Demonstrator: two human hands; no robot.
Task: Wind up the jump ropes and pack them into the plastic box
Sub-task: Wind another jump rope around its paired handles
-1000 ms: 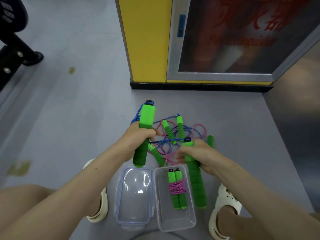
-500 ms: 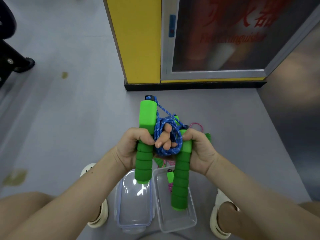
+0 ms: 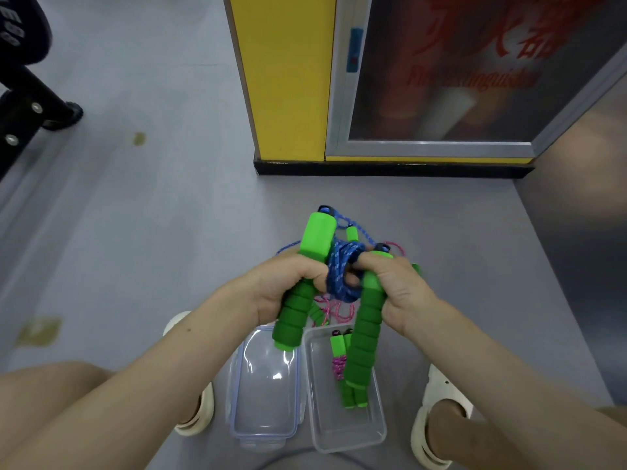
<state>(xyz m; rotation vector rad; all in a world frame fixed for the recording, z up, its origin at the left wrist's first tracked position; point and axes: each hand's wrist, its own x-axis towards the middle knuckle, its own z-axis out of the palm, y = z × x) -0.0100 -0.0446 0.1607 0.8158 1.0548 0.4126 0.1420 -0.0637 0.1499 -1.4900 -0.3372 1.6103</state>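
Blue jump rope [image 3: 339,274] sits at the centre of the frame, wound into a thick coil between its 2 green foam handles and held up above the grey floor [image 3: 152,232]. The left hand [image 3: 281,290] is clenched around the left handle [image 3: 314,245], which stands nearly upright, its black-capped top leaning toward the upper right. The right hand [image 3: 398,293] grasps the right handle [image 3: 366,330] near its top, and its fingertips [image 3: 354,279] lie against the coil. The 2 handles spread apart at the bottom like an inverted V, with the coil filling the gap at their tops.

Below the hands, at lower centre, the clear plastic box [image 3: 380,432] lies open on the floor. Inside it is 1 wound rope bundle [image 3: 339,364]: 2 small green handles side by side with pink cord wrapped round their middle. The lower end of the right handle hangs in front of this bundle and hides part of it. Just left of the box lies a clear lid [image 3: 264,398] with blue edging.

Behind the hands, loose pink cord [image 3: 336,310] and another small green handle [image 3: 352,233] lie on the floor, mostly hidden. A cream sandal [image 3: 196,412] shows at lower left and another sandal [image 3: 441,395] at lower right. A yellow pillar [image 3: 285,76] and a glass-fronted cabinet [image 3: 441,79] fill the upper right, and black equipment [image 3: 20,96] stands at upper left.
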